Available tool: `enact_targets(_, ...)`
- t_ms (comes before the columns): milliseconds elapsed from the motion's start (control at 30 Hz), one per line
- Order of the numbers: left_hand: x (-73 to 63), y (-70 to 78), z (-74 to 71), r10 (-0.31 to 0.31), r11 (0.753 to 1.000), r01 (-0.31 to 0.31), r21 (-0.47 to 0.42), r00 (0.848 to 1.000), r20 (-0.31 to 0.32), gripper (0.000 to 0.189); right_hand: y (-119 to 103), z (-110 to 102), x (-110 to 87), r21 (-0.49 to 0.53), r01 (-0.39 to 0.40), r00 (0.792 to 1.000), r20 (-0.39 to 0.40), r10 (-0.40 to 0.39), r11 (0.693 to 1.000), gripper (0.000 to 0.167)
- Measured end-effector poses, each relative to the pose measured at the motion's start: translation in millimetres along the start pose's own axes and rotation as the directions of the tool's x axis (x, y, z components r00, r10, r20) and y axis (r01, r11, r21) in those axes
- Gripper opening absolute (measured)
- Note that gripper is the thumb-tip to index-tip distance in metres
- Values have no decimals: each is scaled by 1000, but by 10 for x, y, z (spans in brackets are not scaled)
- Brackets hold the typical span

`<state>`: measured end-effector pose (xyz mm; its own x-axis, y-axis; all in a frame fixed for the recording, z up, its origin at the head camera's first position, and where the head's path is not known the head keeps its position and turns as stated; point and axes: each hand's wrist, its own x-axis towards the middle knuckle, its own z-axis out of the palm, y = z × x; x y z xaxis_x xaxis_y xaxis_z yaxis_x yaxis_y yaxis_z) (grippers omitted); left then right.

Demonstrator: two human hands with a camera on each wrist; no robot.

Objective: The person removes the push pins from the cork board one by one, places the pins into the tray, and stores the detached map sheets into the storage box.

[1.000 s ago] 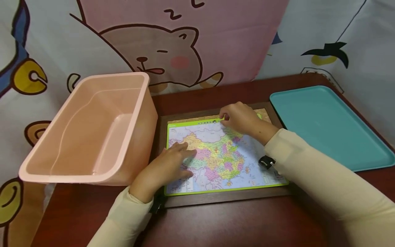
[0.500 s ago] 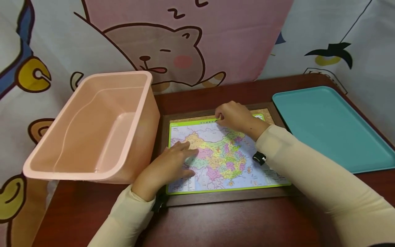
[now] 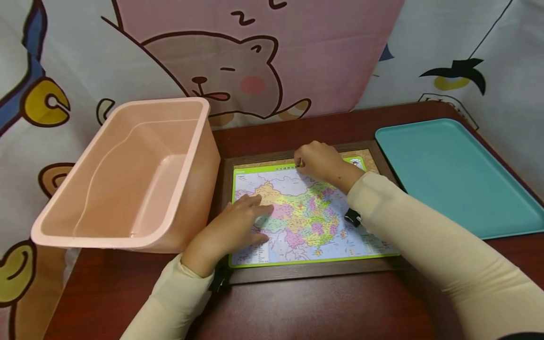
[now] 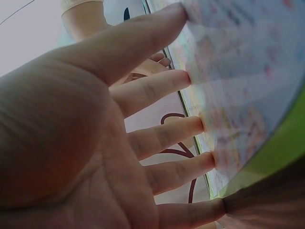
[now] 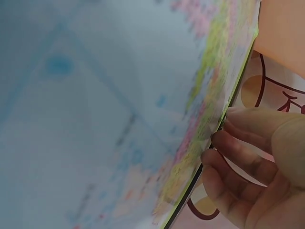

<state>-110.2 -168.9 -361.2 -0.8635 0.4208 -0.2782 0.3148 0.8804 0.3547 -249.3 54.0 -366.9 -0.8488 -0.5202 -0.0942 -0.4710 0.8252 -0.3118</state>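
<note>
A map with a bright green border (image 3: 297, 226) lies flat on a cork board (image 3: 369, 160) that has a dark wooden frame (image 3: 314, 271). My left hand (image 3: 231, 231) rests on the map's left side, fingers spread; in the left wrist view its fingertips (image 4: 202, 124) touch the sheet. At the map's far edge my right hand (image 3: 325, 164) has curled fingers and pinches a small gold-coloured pin (image 3: 301, 163), mostly covered by the fingers. The right wrist view shows the thumb and forefinger (image 5: 224, 138) together right at that edge.
A deep pink plastic tub (image 3: 119, 174) stands left of the board, close to my left forearm. To the right lies a flat teal tray (image 3: 459, 174). The dark red tabletop (image 3: 323, 307) shows in front. A printed cloth (image 3: 331, 56) hangs behind.
My right hand has shifted slightly left along the map's far edge, with the forearm following. The left hand stays in place on the map. The head view has turned slightly.
</note>
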Motion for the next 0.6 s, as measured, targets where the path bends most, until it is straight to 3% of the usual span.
enact_targets(600, 8, -3, 4, -1, 1000, 1, 5, 1000, -1, 66, -3, 19, 30, -21, 0, 1000, 7, 1, 1000, 10)
